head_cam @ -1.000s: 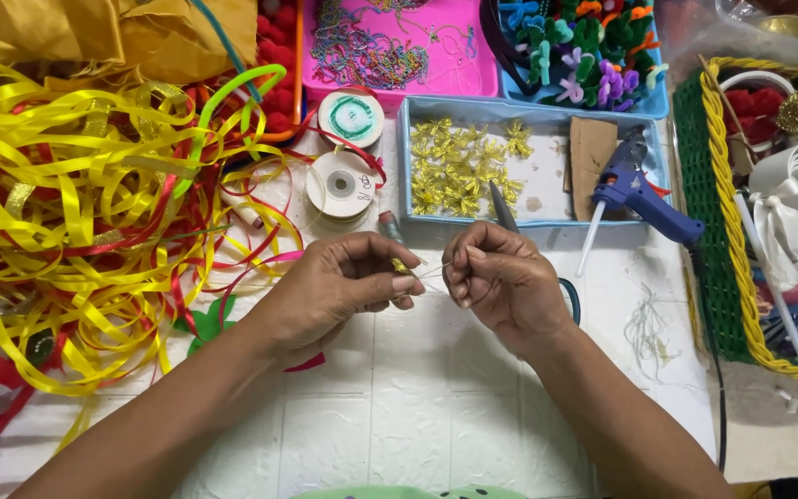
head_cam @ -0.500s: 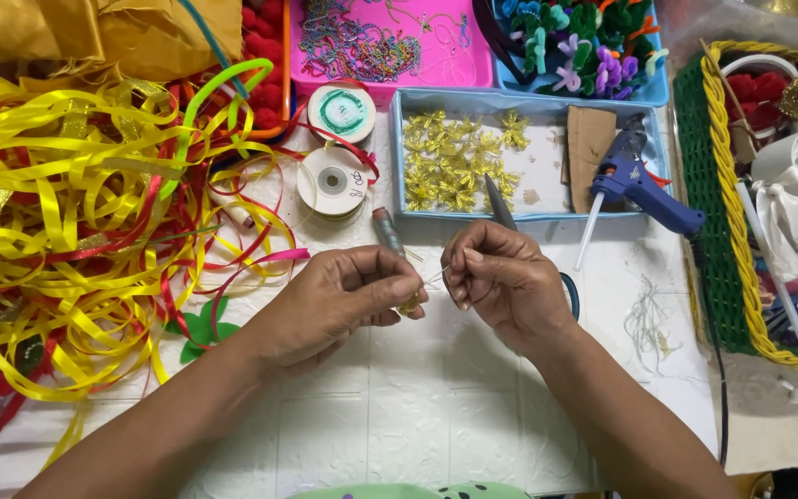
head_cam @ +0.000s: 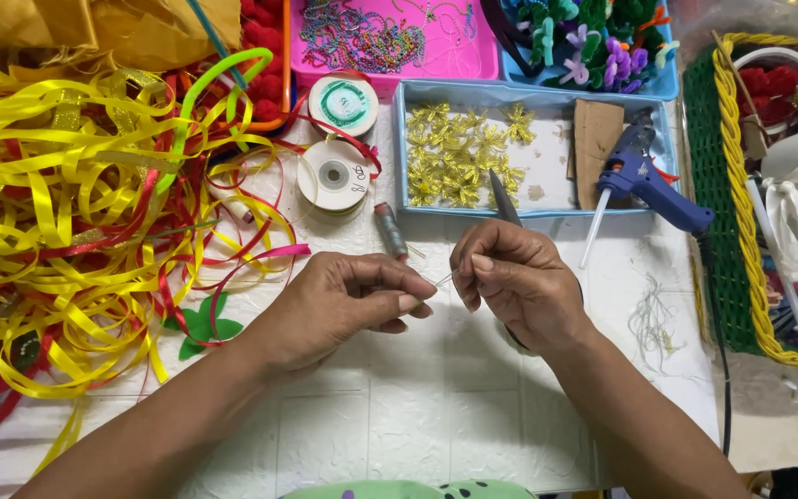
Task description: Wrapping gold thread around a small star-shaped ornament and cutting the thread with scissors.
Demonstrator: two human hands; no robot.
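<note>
White textured tabletop (head_cam: 417, 434) fills the lower view, crowded with craft supplies along its far edge. At far left a tangled heap of yellow and red ribbon (head_cam: 57, 240) spreads across the surface, with a green felt leaf (head_cam: 200, 325) at its near edge. Two flat spools (head_cam: 334, 176) lie just right of the heap, and a small thread bobbin (head_cam: 390, 231) lies below them. Behind, a pink tray (head_cam: 390, 42) holds fine beaded chains. Next to it, a pale blue tray (head_cam: 528, 157) holds a cluster of gold bows (head_cam: 459, 157) and a brown card piece (head_cam: 596, 139); a blue glue gun (head_cam: 648, 185) rests across its right corner. Farther back, another blue tray (head_cam: 593, 42) is full of coloured pipe-cleaner flowers. At far right, a green and yellow basket (head_cam: 722, 203) holds white ribbon rolls and red pieces.

In the middle, the left hand (head_cam: 344, 305) and right hand (head_cam: 519, 282) nearly meet above the table, each with thumb and forefinger pinched narrow on a thin pale wire (head_cam: 442, 278) stretched between them. A dark tool tip (head_cam: 505, 199) pokes out behind the right hand.
</note>
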